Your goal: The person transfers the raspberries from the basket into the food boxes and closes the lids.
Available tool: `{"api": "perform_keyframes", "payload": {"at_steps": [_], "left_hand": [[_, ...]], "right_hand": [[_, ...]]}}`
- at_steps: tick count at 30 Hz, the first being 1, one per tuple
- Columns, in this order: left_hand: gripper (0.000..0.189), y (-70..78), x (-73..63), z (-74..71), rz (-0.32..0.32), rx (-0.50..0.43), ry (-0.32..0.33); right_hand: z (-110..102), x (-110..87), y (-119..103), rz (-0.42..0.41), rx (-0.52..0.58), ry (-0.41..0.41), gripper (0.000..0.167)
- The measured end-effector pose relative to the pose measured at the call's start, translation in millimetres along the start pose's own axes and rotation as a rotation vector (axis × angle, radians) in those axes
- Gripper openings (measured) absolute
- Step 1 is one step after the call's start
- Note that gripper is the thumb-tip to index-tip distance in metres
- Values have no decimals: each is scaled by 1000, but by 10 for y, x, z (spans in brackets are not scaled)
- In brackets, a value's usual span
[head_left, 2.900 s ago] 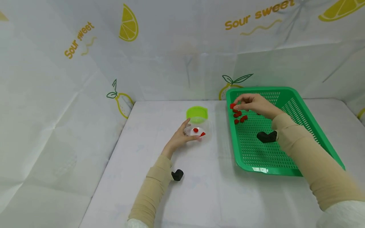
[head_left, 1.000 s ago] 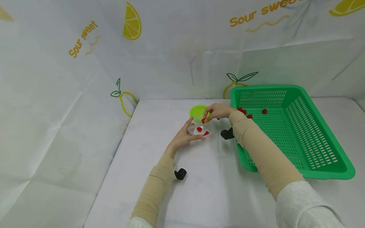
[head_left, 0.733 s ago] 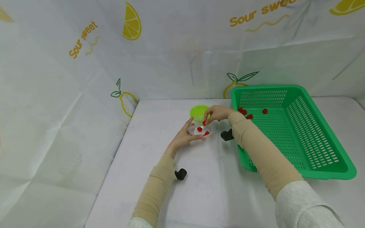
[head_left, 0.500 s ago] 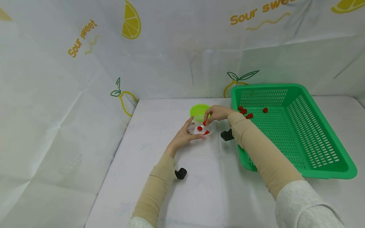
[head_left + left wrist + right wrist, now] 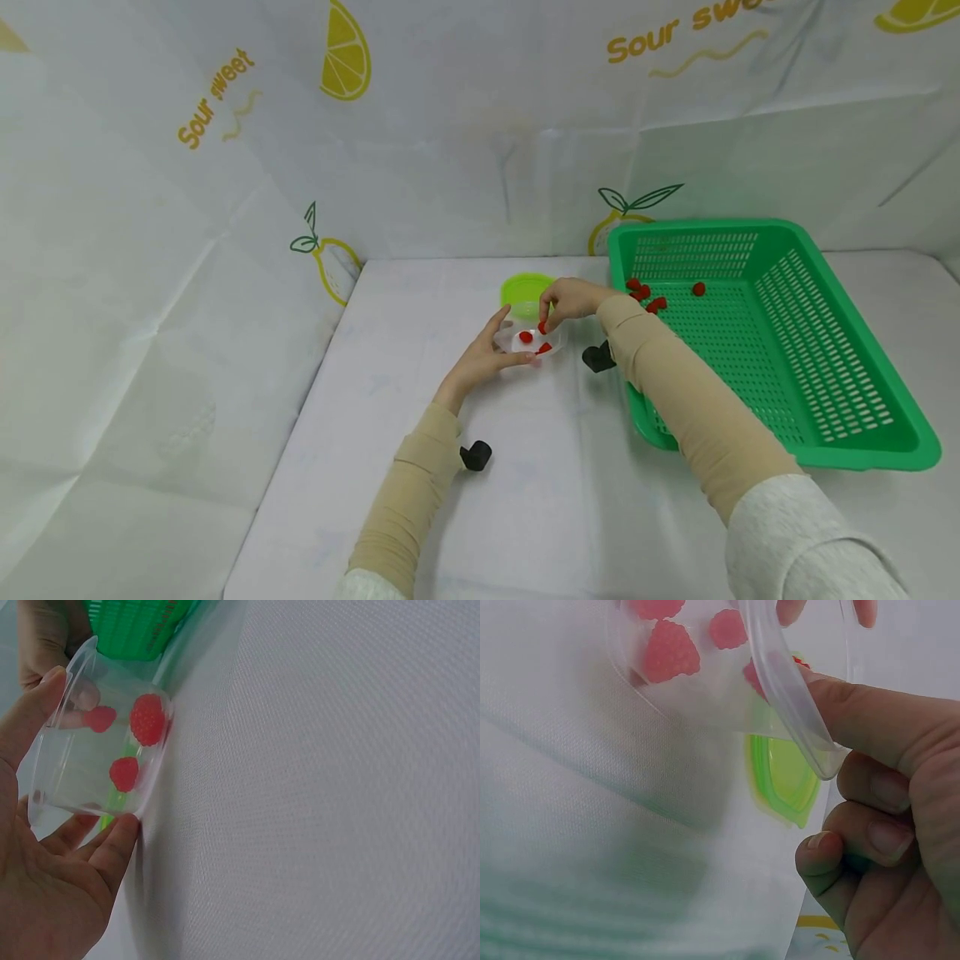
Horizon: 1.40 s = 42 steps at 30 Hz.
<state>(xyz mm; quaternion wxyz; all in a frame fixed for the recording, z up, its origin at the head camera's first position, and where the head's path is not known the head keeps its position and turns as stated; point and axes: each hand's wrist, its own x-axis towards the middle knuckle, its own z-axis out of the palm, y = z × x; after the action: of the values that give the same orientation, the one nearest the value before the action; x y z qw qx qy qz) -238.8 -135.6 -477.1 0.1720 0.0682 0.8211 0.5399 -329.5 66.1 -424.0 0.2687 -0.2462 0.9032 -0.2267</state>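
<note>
A small clear plastic container (image 5: 79,776) stands on the table, its far side by a lime-green lid (image 5: 525,289). My left hand (image 5: 480,360) grips it, thumb on the near side and fingers on the far side. Loose raspberries (image 5: 148,720) lie on its bottom in the left wrist view. From the right, my right hand (image 5: 572,298) reaches over the rim and pinches another raspberry (image 5: 100,718) between thumb and finger, inside the container. The right wrist view shows this hand's other fingers (image 5: 870,829) curled outside the wall.
To the right sits a green mesh basket (image 5: 911,450), under my right forearm. Several raspberries (image 5: 699,289) lie in it, mostly near its left wall. White cloth with lemon prints (image 5: 347,54) hangs behind the table (image 5: 525,500).
My right hand has come left from the basket with a raspberry, over the container, and has since sunk slightly into it. My left hand keeps its grip on the container.
</note>
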Motion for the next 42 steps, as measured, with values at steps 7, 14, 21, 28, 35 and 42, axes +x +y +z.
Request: {"api": "perform_keyframes", "payload": {"at_steps": [7, 14, 21, 28, 35, 42], "left_hand": [[97, 24, 22, 5, 4, 24, 3], [98, -16, 28, 46, 18, -6, 15], [101, -64, 22, 95, 16, -45, 27], [98, -59, 15, 88, 32, -47, 27], [98, -88, 17, 71, 44, -39, 11], [98, -36, 15, 40, 39, -48, -1]], "right_hand": [[-32, -27, -7, 9, -9, -1, 9], [-22, -76, -21, 4, -19, 8, 9], [34, -109, -41, 4, -24, -3, 12], [23, -139, -43, -17, -17, 2, 14], [-61, -196, -119, -84, -14, 29, 19], [-209, -351, -239, -118, 2, 72, 21]]}}
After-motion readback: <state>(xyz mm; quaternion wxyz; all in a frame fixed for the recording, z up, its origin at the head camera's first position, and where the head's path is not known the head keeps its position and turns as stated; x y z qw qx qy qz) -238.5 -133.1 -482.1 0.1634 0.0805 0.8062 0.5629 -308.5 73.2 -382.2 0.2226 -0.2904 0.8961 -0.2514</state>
